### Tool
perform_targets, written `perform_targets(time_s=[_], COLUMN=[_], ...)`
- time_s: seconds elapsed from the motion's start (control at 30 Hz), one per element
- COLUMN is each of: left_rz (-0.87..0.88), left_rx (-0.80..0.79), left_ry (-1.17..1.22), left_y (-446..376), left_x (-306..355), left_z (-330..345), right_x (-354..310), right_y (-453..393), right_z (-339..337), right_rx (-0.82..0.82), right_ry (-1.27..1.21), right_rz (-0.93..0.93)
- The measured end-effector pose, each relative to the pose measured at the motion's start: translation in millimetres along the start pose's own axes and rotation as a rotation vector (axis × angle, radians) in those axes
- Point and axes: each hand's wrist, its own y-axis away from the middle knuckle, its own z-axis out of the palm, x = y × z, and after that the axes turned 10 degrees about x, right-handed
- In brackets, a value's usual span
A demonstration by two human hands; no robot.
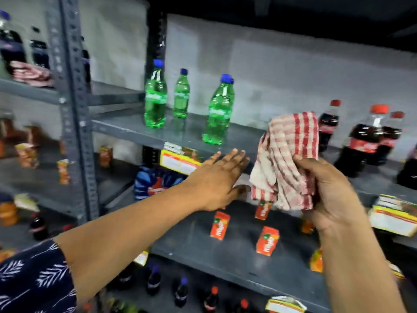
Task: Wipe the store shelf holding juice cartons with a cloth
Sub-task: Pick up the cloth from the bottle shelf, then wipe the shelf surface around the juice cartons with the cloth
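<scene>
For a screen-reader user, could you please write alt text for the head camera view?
The right hand holds a bunched red-checked cloth above a grey shelf of orange juice cartons, while the open left hand reaches forward. Green bottles stand on the shelf above.

- A shop stockroom or store aisle: grey slotted-steel shelving (pixel 74 114) against a bare pale wall.
- Stocked rows: green plastic soda bottles (pixel 155 98), dark cola bottles (pixel 365 141), small orange juice cartons (pixel 267 241).

A pale, rough wall (pixel 282 71) runs behind grey metal racks. A perforated upright post (pixel 72 114) stands at the left. The far upper right lies in dark shadow.
</scene>
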Motion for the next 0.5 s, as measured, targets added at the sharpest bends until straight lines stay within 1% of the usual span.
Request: perform_targets(time_s=[0.1,0.2,0.3,0.37,0.4,0.5], left_rz=[0.074,0.062,-0.064,-0.181,-0.239,-0.408], left_rx=[0.062,0.003,-0.111,-0.192,-0.229,-0.299], left_ry=[-0.063,-0.082,-0.132,-0.125,-0.104,-0.035], left_y=[46.1,95.8,146.5,177.8,191.5,227.3], left_x=[-43.3,-85.8,-123.9,-146.3,-157.0,-183.5], left_z=[5.3,24.2,59.2,87.2,100.6,138.2], right_x=[49.8,99.5,149.7,188.4,209.3,271.6], right_y=[-4.7,-12.0,-21.1,-33.5,-41.5,-64.4], right_z=[39.0,72.9,99.3,114.0,121.8,142.6], right_rx=[-0.088,-0.213,-0.355,-0.396,-0.400,-0.406], right_ry=[0.088,0.178,0.230,0.341,0.427,0.711], right_rz=[0.053,0.119,0.182,0.175,0.138,-0.068])
